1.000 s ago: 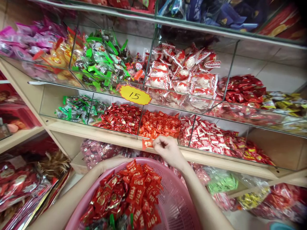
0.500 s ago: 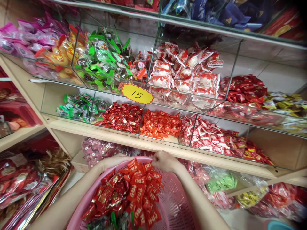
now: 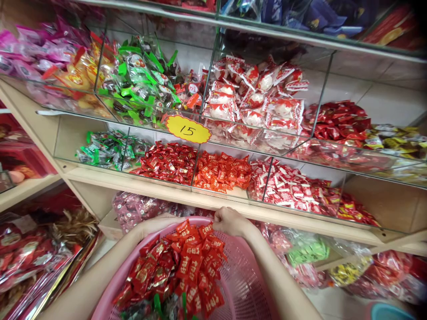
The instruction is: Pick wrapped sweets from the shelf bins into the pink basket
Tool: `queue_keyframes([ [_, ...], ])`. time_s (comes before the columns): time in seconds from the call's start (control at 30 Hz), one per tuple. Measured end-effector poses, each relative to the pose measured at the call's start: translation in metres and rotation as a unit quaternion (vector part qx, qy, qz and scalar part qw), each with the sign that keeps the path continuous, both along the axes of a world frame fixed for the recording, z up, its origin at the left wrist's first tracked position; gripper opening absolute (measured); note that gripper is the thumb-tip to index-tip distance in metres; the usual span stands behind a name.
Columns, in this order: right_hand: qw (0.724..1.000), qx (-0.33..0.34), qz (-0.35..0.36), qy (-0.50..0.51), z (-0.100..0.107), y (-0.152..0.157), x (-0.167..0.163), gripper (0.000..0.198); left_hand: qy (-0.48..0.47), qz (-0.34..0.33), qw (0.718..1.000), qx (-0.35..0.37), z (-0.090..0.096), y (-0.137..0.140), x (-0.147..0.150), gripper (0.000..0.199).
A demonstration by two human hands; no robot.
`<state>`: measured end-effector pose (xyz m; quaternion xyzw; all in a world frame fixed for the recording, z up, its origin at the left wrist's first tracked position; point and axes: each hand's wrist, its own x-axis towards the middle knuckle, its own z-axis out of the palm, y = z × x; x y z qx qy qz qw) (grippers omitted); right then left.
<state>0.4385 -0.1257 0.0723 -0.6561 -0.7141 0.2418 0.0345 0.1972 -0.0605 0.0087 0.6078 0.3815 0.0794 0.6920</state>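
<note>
A pink plastic basket (image 3: 245, 271) with a perforated wall is at the bottom centre. In it lie many red-wrapped candies (image 3: 191, 262) and, nearer me, some clear and green-wrapped candies (image 3: 160, 306). My left hand (image 3: 160, 223) rests along the far left part of the rim, its fingers partly hidden behind the basket. On the far right part of the rim my right hand (image 3: 230, 221) is closed, fingers curled around the edge. Both forearms reach forward on either side of the basket, just below the wooden shelf edge.
Ahead, a wooden shelf (image 3: 160, 186) carries glass-fronted compartments of wrapped candies, among them orange-red candies (image 3: 222, 171) and white-and-red ones (image 3: 256, 102). A yellow price tag (image 3: 188, 129) reads 15. Bagged candies (image 3: 307, 251) lie below the shelf. A blue container (image 3: 388, 311) stands lower right.
The view has shifted very slightly, so the shelves appear a little further left and higher. Both hands stay on the basket rim, and the candies inside look unchanged.
</note>
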Motion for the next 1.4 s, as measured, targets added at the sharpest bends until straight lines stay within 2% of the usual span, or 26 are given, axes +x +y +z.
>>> queue_keyframes([
  [0.17, 1.0, -0.009, 0.006, -0.002, 0.002, -0.001, -0.002, 0.009, 0.013, 0.005, 1.0, 0.019, -0.004, 0.002, 0.0, 0.048],
  [0.3, 1.0, 0.015, 0.011, -0.018, 0.004, -0.004, -0.006, 0.008, 0.013, 0.004, 0.999, 0.03, -0.005, 0.002, 0.0, 0.047],
  [0.43, 0.998, 0.039, 0.02, -0.048, 0.007, -0.007, -0.01, 0.009, 0.007, 0.008, 1.0, 0.007, -0.005, 0.002, 0.0, 0.046],
  [0.63, 0.995, 0.02, 0.032, -0.09, 0.013, -0.009, -0.02, 0.013, 0.0, 0.011, 1.0, -0.01, -0.001, -0.001, 0.001, 0.048],
  [0.8, 0.994, 0.016, 0.061, -0.087, 0.009, -0.008, -0.022, 0.01, 0.007, 0.0, 1.0, 0.013, 0.002, -0.001, 0.001, 0.049],
  [1.0, 0.997, -0.014, 0.042, -0.071, 0.006, -0.008, -0.022, 0.01, 0.025, -0.012, 0.999, 0.045, -0.002, 0.002, 0.0, 0.05],
  [1.2, 0.997, -0.009, 0.052, -0.047, 0.0, -0.006, -0.019, 0.02, 0.02, 0.0, 0.999, 0.027, 0.0, 0.0, 0.001, 0.048],
  [1.4, 0.996, 0.003, 0.09, -0.021, -0.008, -0.005, -0.019, 0.012, 0.01, -0.008, 0.999, 0.034, 0.001, 0.0, 0.0, 0.046],
])
